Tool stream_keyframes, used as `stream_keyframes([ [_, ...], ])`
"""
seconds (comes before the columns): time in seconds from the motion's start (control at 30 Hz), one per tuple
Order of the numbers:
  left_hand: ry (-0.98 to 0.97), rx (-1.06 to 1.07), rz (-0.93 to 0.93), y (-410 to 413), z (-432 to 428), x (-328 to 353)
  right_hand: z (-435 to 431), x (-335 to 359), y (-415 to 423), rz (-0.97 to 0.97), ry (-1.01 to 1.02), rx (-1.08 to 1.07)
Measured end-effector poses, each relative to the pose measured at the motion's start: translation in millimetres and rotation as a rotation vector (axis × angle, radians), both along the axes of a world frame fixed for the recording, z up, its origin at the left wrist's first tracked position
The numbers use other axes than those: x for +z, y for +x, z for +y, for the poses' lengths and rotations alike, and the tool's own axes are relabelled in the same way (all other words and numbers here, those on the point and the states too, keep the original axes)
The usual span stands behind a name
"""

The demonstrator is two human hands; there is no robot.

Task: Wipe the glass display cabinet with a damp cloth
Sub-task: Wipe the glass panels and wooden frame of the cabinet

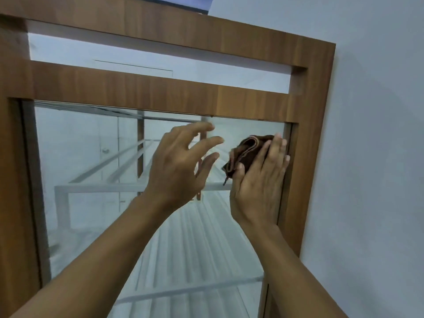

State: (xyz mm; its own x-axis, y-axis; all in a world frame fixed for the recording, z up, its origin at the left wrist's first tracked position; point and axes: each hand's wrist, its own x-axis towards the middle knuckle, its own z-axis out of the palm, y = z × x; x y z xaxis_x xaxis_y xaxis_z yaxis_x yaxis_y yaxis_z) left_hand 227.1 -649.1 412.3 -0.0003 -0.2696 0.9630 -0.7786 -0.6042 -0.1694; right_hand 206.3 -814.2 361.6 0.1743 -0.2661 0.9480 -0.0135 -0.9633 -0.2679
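Note:
The display cabinet has a brown wooden frame (305,157) around a large glass pane (87,157). My right hand (259,180) presses a folded dark brown cloth (246,152) flat against the glass near the pane's upper right corner, beside the frame. The cloth bunches out to the left of my fingers. My left hand (181,166) hovers just left of the cloth, fingers spread and slightly curled, holding nothing. Whether its fingertips touch the glass I cannot tell.
Glass shelves (183,292) show inside the cabinet behind the pane. A wooden crossbar (137,90) runs above the pane, with an open slot (160,63) over it. A pale wall (371,157) stands right of the frame.

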Motion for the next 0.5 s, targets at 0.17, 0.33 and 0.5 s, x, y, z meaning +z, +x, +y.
stream_keyframes([
  [0.17, -0.196, 0.183, 0.012, 8, 70, -17, 54, 31, 14, -0.103, 0.013, 0.100],
  [0.33, -0.317, 0.365, 0.052, 18, 138, -28, 129, 14, 21, 0.004, -0.359, 0.233],
  [0.5, -0.061, 0.435, 0.026, 26, 168, -34, 34, 9, 12, -0.061, -0.022, 0.044],
])
